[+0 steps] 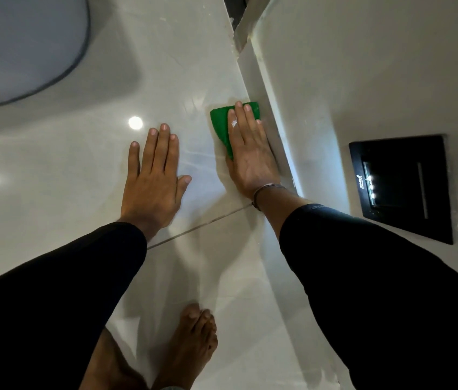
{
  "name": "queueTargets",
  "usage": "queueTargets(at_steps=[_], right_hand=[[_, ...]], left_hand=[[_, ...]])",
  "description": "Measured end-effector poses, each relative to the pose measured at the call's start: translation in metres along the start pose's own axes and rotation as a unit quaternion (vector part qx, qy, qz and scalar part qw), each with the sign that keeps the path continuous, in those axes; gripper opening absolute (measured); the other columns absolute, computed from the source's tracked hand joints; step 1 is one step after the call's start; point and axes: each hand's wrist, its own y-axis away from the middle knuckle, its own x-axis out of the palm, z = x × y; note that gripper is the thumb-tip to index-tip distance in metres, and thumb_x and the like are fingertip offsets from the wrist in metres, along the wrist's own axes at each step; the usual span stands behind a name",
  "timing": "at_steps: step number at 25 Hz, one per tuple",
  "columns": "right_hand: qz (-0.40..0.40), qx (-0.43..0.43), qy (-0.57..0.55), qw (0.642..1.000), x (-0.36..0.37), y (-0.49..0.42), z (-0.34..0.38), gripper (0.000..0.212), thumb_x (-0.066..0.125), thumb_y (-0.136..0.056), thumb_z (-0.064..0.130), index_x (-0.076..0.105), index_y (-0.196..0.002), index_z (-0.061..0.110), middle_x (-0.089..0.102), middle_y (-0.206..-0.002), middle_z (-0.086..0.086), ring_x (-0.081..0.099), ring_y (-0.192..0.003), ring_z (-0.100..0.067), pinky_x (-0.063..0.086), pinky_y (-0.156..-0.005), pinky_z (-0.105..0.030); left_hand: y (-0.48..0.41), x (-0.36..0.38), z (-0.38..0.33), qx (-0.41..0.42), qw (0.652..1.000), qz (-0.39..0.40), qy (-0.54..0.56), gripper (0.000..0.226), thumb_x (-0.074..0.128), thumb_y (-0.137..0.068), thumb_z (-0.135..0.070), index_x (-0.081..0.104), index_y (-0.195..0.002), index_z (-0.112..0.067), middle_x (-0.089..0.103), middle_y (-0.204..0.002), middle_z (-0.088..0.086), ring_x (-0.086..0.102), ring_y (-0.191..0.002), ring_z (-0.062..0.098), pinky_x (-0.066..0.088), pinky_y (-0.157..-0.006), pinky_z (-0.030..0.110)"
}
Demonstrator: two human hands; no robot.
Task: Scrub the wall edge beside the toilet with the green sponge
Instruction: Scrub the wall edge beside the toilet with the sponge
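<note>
The right hand (246, 153) lies flat, fingers straight and close together, pressing the green sponge (223, 123) down onto the glossy pale floor tile (81, 170) just right of the frame's centre. The hand is spread over the sponge rather than curled around it; green shows past the fingertips and along the hand's left side. The sponge's far corner and the outer side of the hand sit right against the wall edge (274, 122), a narrow pale strip running diagonally from the upper middle of the frame down to the right. A thin bracelet (267, 190) circles the right wrist above a black sleeve (363, 266).

The left hand (153, 181) rests open and empty, palm down on the tile, left of the sponge and apart from it. The toilet (22, 43), grey-white and rounded, fills the upper left. On the wall at right sits a black flush plate (399, 187). A bare foot (191, 339) stands at the bottom centre.
</note>
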Motion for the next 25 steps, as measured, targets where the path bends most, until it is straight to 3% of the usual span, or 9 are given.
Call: queueTargets(at_steps=[5, 10, 17, 20, 25], right_hand=[[-0.024, 0.023, -0.023, 0.999, 0.009, 0.016, 0.0, 0.062, 0.038, -0.1, -0.006, 0.022, -0.16, -0.001, 0.02, -0.17, -0.02, 0.013, -0.159, -0.035, 0.012, -0.13, -0.048], [0.001, 0.052, -0.025, 0.998, 0.017, 0.082, -0.008, 0.068, 0.036, -0.097, -0.013, 0.018, -0.161, -0.001, 0.016, -0.171, -0.019, 0.009, -0.16, -0.033, 0.015, -0.129, -0.052], [0.057, 0.096, -0.019, 0.994, 0.031, 0.184, -0.019, 0.072, 0.057, -0.094, 0.01, 0.026, -0.159, -0.003, 0.024, -0.168, -0.024, 0.017, -0.157, -0.038, 0.024, -0.126, -0.057], [0.078, 0.101, 0.0, 0.992, 0.042, 0.229, -0.028, 0.069, 0.047, -0.096, 0.015, 0.025, -0.159, -0.002, 0.024, -0.168, -0.024, 0.018, -0.157, -0.039, 0.026, -0.125, -0.058], [0.079, 0.099, 0.016, 0.992, 0.065, 0.318, -0.044, 0.07, 0.036, -0.102, 0.022, 0.008, -0.164, 0.005, 0.007, -0.173, -0.018, 0.011, -0.16, -0.035, 0.014, -0.129, -0.051]], left_hand=[[0.0, 0.001, 0.003, 0.01, 1.0, 0.007, 0.002, 0.079, 0.032, -0.114, -0.048, 0.005, -0.173, -0.003, 0.001, -0.184, 0.02, 0.001, -0.171, 0.037, 0.011, -0.137, 0.063], [0.001, 0.002, 0.005, 0.016, 1.0, 0.005, 0.004, 0.08, 0.029, -0.114, -0.051, 0.006, -0.173, -0.003, 0.002, -0.185, 0.021, 0.002, -0.171, 0.038, 0.009, -0.137, 0.062], [0.001, 0.002, 0.006, 0.016, 1.0, 0.001, 0.027, 0.08, 0.028, -0.113, -0.051, 0.008, -0.174, -0.003, 0.006, -0.184, 0.021, 0.003, -0.171, 0.038, 0.009, -0.137, 0.062], [0.002, 0.004, 0.007, 0.016, 0.999, -0.003, 0.033, 0.079, 0.028, -0.113, -0.05, 0.007, -0.174, -0.004, 0.005, -0.184, 0.02, 0.003, -0.171, 0.037, 0.007, -0.137, 0.061], [0.001, 0.005, 0.007, 0.017, 0.999, -0.006, 0.037, 0.079, 0.028, -0.113, -0.05, 0.006, -0.174, -0.005, 0.005, -0.184, 0.02, 0.003, -0.171, 0.037, 0.008, -0.137, 0.062]])
